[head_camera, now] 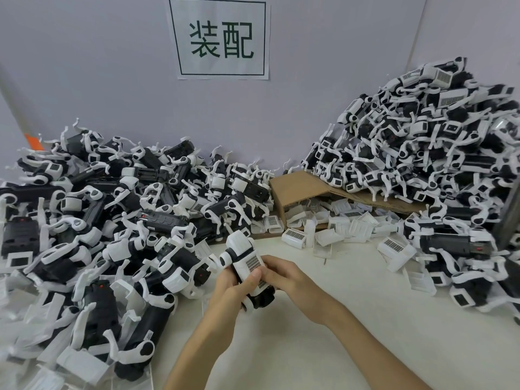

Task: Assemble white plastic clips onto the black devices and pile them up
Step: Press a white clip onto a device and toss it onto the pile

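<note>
Both forearms reach in from the lower edge over the pale surface (323,342). The left hand (229,289) grips one black device (263,299) from the left, its fingers curled round the body and its thumb pressed on the white clip (247,260) fitted over the device's upper part. The right hand (285,274) grips the same device from the right, fingers curled against the clip's side. The device is held just above the surface, at centre, tilted with the clip end pointing away. The clip is a white shell with a grey gridded label on its face and a round black-centred joint on its left side; the black body projects below the hands. To the left, a left pile (98,220) of black devices with white arms covers the surface. Farther back, at centre, a cardboard box (301,187) lies on its side with loose white clips (340,225) spilling from its opening. To the right, a taller right pile (422,153) rises against the wall (84,66). A paper sign (222,38) with two printed characters is fixed to the wall.
</note>
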{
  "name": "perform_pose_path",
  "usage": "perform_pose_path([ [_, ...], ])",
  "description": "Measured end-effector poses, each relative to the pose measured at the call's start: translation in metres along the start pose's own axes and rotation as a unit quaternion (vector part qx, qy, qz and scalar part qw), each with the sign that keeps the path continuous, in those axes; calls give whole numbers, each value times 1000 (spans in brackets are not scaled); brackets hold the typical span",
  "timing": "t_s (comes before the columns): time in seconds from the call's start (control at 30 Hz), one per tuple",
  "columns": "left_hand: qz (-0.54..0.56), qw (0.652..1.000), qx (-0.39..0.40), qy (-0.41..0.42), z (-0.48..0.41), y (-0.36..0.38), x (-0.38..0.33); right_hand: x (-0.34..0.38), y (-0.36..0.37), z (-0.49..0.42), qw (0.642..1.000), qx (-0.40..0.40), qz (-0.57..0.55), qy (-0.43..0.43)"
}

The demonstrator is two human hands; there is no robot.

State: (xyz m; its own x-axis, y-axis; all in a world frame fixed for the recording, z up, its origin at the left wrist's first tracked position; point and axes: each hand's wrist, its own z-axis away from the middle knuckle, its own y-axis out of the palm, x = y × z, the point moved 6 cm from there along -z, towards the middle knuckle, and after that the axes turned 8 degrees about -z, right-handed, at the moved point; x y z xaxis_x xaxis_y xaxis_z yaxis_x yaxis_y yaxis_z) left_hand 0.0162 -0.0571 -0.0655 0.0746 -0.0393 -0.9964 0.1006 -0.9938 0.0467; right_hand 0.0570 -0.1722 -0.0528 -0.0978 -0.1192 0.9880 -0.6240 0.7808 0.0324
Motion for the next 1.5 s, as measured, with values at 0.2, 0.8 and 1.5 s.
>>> perform_pose_path([
  [0.2, -2, 1000, -12, 17, 1, -1, -2, 2, 6, -1, 1000, 12, -8, -27],
  [0.8, 4, 998, -65, 0, 1, -3, 1, -6, 7, -3, 999, -16, 32, -35],
  [1.5, -25, 990, -135, -30, -6, -32, -1, 34, -41, 20, 975, 151, 85, 137],
])
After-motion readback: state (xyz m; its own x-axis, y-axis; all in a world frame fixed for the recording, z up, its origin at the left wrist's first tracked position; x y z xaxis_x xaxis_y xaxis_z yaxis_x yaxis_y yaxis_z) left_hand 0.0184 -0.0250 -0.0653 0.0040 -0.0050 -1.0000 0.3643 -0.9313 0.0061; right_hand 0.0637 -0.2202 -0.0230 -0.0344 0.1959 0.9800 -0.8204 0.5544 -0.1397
